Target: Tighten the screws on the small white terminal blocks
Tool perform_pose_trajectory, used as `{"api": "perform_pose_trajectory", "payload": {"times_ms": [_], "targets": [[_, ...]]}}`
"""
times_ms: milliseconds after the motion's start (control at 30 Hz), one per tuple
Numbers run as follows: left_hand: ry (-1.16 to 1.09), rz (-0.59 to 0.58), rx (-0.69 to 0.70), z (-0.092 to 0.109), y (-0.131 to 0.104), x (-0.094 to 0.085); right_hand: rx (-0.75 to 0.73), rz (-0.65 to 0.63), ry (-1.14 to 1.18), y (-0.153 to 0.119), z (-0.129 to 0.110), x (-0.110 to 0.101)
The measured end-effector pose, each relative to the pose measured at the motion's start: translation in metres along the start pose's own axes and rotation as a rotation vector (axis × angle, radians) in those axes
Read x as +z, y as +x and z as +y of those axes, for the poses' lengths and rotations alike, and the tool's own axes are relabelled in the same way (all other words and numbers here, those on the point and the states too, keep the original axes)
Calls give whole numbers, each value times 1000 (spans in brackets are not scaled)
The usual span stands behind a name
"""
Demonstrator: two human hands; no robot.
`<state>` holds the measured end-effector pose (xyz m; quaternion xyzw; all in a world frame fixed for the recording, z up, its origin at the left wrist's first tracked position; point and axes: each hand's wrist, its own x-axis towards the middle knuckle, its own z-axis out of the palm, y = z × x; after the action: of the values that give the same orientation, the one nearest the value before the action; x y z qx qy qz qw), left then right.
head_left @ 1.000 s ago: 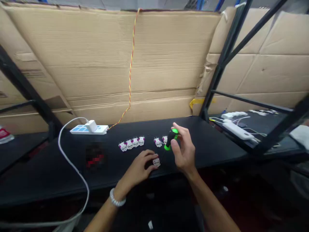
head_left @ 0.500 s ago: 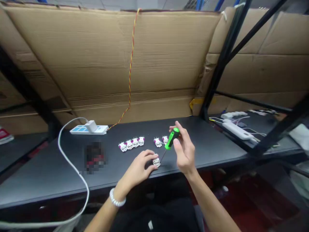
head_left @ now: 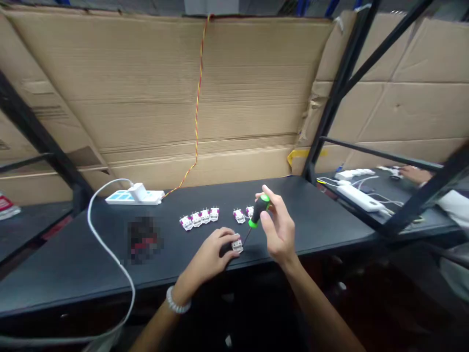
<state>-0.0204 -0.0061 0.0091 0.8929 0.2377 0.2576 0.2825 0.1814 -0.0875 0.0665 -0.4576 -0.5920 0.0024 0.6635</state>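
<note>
My left hand [head_left: 216,250] pinches a small white plug-like part [head_left: 237,246] between thumb and fingers, down on the black tabletop near its front edge. In my right hand [head_left: 280,230] is a screwdriver [head_left: 260,209] with a black and green handle, held by the fingers and thumb. Its thin shaft slants down to the left, and the tip meets the right side of the small part. What the tip engages is too small to make out. Behind my hands lie two similar white and purple parts [head_left: 239,216], one partly covered by my right fingers.
Several matching white and purple parts [head_left: 201,217] form a row left of centre. A white power strip [head_left: 152,197] with a plugged-in cable [head_left: 106,244] lies at the back left, near a blurred dark object [head_left: 143,239]. Cardboard [head_left: 249,88] walls the back; another person's hand [head_left: 415,173] shows at right.
The screwdriver handle has turned in my right hand, its black side now facing me instead of the green stripe. My left hand stays put. Another person's hand has appeared at the far right.
</note>
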Motion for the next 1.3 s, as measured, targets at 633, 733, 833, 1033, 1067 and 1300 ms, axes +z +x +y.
{"api": "perform_pose_trajectory", "payload": {"times_ms": [633,733,833,1033,1067,1300], "targets": [[11,2,3,-1,0,1,-23,67,-131,2,-2,2],[13,1,8,-1,0,1,5,27,-78,1,0,2],[20,7,13,-1,0,1,45,-28,27,-1,3,1],[21,10,7,-2,-1,1,-20,14,-77,3,-3,0],[21,10,6,-2,-1,1,-33,34,-108,4,-4,1],[20,6,3,0,0,0,22,-30,-10,2,1,0]]}}
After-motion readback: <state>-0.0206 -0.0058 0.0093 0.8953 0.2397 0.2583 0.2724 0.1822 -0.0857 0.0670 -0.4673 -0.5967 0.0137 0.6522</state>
